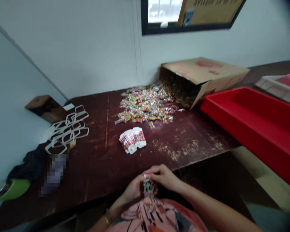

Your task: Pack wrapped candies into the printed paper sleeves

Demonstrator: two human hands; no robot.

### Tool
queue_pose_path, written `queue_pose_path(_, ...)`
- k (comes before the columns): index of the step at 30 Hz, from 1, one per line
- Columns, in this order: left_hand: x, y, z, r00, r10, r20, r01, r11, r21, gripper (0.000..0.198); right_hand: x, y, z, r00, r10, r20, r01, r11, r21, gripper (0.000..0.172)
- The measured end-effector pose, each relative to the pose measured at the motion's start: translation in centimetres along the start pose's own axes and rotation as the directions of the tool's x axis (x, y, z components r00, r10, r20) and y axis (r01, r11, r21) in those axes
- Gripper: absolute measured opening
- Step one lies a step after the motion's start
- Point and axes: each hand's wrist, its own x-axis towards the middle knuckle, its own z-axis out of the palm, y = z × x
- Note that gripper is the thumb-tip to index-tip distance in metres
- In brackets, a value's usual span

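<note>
Close to my body, below the table's front edge, I hold a small colourful printed carton (149,188). My left hand (134,188) closes around its left side. My right hand (166,177) grips it at the top, fingers bent over its white upper end. The contents of the carton, if any, are hidden. In front of my hands on the table lies a fanned stack of flat white-and-red printed cartons (132,140). Behind that stack spreads a pile of small wrapped candies (145,104) in many colours.
A cardboard box (207,72) lies on its side, candies at its mouth. A long red tray (253,119) stands at the right on the brown table (91,167). At the left are several white loop frames (70,129), a small brown box (47,108) and a green bowl (18,189).
</note>
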Motion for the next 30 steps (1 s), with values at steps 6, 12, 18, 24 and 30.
queue_pose_path(6, -0.8, 0.0, -0.6, 0.991, 0.044, 0.128, -0.021, 0.984, -0.175, 0.061, -0.8, 0.6, 0.0, 0.995, -0.101, 0.019, 0.102, 0.994, -0.047, 0.03)
queue_pose_path(12, -0.9, 0.4, 0.4, 1.0, -0.006, 0.017, 0.008, 0.995, -0.099, 0.06, -0.4, -0.3, -2.0, 0.921, -0.256, 0.294, 0.361, 0.845, -0.394, 0.025)
queue_pose_path(18, -2.1, 4.2, -0.3, 0.992, 0.119, -0.032, -0.097, 0.912, 0.399, 0.036, 13.0, -1.8, -10.3, 0.932, -0.362, -0.022, 0.141, 0.418, -0.898, 0.036)
queue_pose_path(24, -6.1, 7.8, -4.4, 0.998, -0.046, -0.039, 0.058, 0.616, 0.786, 0.03, 12.0, 1.2, -11.0, 0.935, -0.355, -0.008, 0.119, 0.334, -0.935, 0.058)
queue_pose_path(30, -3.9, 6.3, -5.0, 0.984, 0.13, -0.119, -0.064, 0.893, 0.445, 0.039, -1.5, 6.9, -5.5, 0.923, -0.357, 0.146, 0.287, 0.383, -0.878, 0.07)
